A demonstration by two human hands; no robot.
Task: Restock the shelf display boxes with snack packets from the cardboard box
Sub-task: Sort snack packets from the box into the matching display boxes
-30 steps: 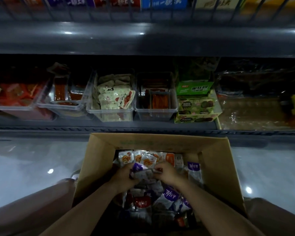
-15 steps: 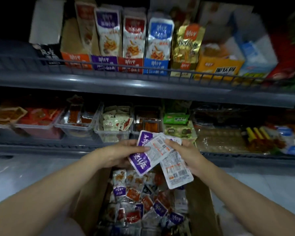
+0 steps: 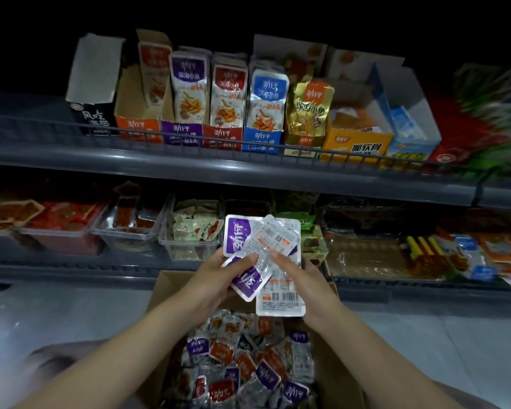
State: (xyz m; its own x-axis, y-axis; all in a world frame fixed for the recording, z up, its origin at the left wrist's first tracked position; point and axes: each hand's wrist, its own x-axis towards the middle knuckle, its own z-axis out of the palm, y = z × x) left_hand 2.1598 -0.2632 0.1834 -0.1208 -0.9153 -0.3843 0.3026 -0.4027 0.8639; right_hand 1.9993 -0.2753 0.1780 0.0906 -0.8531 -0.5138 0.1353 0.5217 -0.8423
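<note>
Above cardboard box [image 3: 167, 290], left hand [image 3: 216, 278] and right hand [image 3: 306, 280] gripped fanned snack packets [image 3: 258, 249]; the loose fan could've slipped apart.

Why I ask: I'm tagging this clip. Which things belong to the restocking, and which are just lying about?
Job: purple packets held by left hand and right hand; cardboard box; loose packets inside it; purple display box on the upper shelf.
Lying about: clear tubs on the lower shelf; yellow box; black box.

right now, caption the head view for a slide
Left hand and right hand hold snack packets above the cardboard box, facing shelf display boxes.
</note>
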